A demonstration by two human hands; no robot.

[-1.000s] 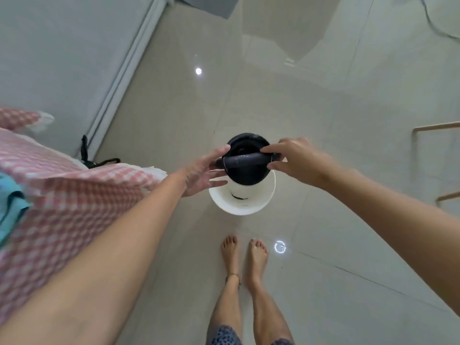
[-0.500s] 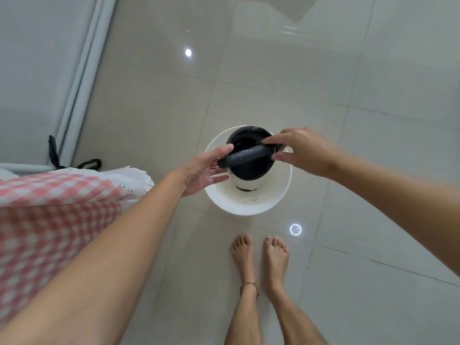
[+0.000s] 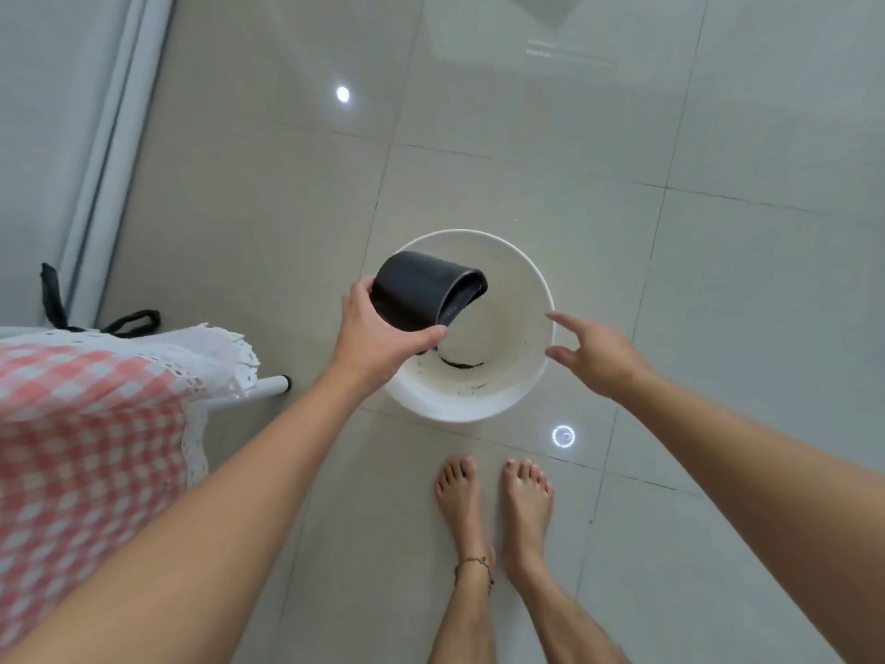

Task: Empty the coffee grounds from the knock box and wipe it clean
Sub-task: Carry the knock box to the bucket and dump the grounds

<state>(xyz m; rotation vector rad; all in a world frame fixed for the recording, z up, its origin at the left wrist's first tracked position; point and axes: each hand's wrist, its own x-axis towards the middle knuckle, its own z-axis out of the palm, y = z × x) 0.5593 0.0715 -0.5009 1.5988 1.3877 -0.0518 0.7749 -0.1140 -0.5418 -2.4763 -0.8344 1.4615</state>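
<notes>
The black cylindrical knock box lies tipped on its side over a white round bin that stands on the floor, its mouth facing right into the bin. My left hand grips the box around its base and lower wall. Dark coffee grounds form a thin arc at the bottom of the bin, with a few specks nearby. My right hand hovers by the bin's right rim, fingers spread, holding nothing.
A table with a pink checked, lace-edged cloth stands at the left, one white leg showing. A black strap lies by the wall track. Two bare feet stand just below the bin on glossy beige tiles.
The knock box went from upright, held by both hands, to tipped sideways over the bin in my left hand alone. My right hand let go and drew away to the right.
</notes>
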